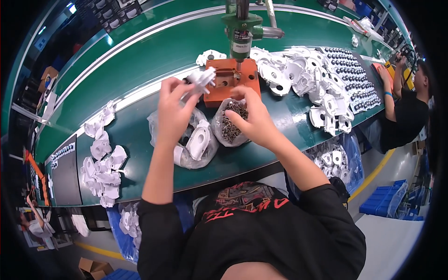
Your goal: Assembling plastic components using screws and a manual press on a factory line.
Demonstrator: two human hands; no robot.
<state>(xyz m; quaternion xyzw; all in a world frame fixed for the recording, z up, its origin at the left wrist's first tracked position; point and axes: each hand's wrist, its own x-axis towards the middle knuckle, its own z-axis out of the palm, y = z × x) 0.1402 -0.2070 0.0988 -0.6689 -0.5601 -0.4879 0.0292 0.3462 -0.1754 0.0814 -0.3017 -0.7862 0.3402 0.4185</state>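
Observation:
My left hand [174,103] grips a white plastic part [201,80] between thumb and fingers, tilted and a little blurred, in front of an orange fixture block [215,99]. Above that block stands the spindle of a green press machine [241,35]. My right hand [255,117] reaches over a clear plastic bag of small metal pins or screws [232,128]. Its thumb and fingers are curved and apart, and I see nothing held between them. Left of that bag, another clear bag [210,156] has a white plastic part [199,140] in it.
White housings [291,70] pile up right of the fixture, next to a tray of small dark round pieces [352,77]. More white parts [102,175] lie on the left of the green bench [140,179]. A co-worker [406,109] works at far right. Blue-lined bins [352,163] stand below.

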